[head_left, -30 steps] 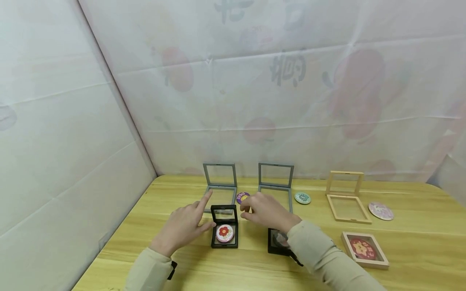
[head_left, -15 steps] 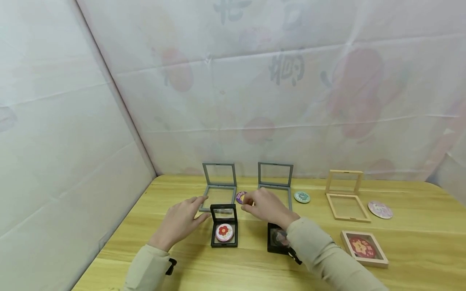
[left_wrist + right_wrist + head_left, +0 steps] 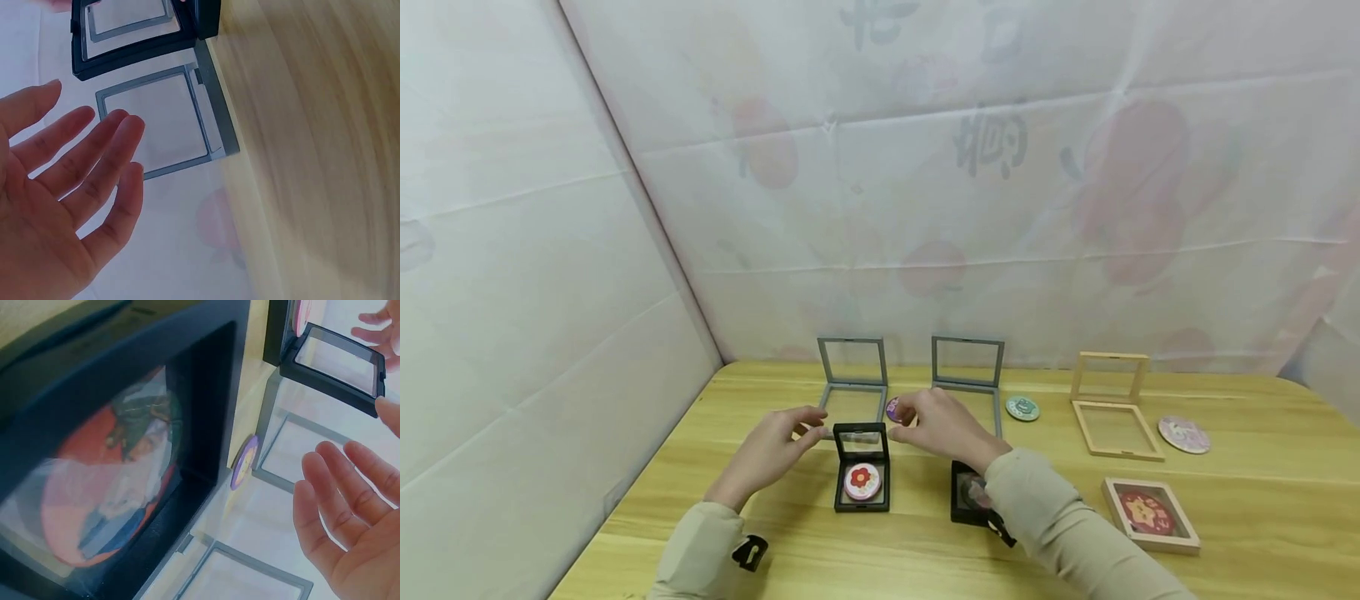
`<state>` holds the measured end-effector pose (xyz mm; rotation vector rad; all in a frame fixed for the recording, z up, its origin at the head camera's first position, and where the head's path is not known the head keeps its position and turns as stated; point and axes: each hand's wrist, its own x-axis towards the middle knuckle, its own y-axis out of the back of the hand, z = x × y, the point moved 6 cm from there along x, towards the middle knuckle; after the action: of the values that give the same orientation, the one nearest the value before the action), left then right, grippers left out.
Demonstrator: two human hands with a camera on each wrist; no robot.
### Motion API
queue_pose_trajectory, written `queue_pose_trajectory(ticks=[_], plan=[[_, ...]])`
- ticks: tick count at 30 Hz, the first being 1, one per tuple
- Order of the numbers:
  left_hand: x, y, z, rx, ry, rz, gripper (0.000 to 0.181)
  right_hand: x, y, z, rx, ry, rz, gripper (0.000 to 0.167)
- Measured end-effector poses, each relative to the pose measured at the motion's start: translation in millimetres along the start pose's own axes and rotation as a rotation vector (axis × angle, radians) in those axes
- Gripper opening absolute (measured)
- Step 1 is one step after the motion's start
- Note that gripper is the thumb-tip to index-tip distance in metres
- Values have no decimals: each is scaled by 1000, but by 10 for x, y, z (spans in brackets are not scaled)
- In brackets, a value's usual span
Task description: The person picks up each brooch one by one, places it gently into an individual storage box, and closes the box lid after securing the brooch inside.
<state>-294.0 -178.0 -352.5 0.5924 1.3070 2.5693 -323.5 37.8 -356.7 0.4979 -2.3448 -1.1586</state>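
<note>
A small black display case (image 3: 837, 492) stands with its lid (image 3: 140, 59) raised. Inside it lies a white badge (image 3: 862, 481) with a red flower. My left hand (image 3: 771, 454) hovers just left of the lid, fingers loosely bent around nothing. On the lid's other side is my right hand (image 3: 943, 429), its fingers relaxed and apart in the right wrist view. The right thumb is near the lid's corner; whether it touches, I cannot tell. Under my right forearm sits a second black case (image 3: 962, 514), closed over a round picture badge (image 3: 125, 481), partly hidden by the sleeve.
Two grey frames (image 3: 852, 384) stand open behind, with a purple badge (image 3: 892, 408) and a green badge (image 3: 1022, 408). To the right are an open wooden frame (image 3: 1126, 453), a pink badge (image 3: 1184, 434) and a closed wooden frame (image 3: 1172, 545) holding a red badge. Fabric walls (image 3: 865, 300) edge the table.
My left hand has drawn back slightly from the lid, its extended index finger bending in. The right hand has shifted a little left towards the lid. The cases have stayed put.
</note>
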Motion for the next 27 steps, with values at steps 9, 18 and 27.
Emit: queue_pose_trajectory(ticks=[9,18,27], plan=[[38,-46,-22,-85,45,1,25,3,-20,-17,36,0,-11,34],[50,-137,-63,-179,141,32,24,-1,-106,-13,188,-69,-41,33],[34,-212,-72,-274,177,-34,36,10,-174,-18,205,-65,-68,32]])
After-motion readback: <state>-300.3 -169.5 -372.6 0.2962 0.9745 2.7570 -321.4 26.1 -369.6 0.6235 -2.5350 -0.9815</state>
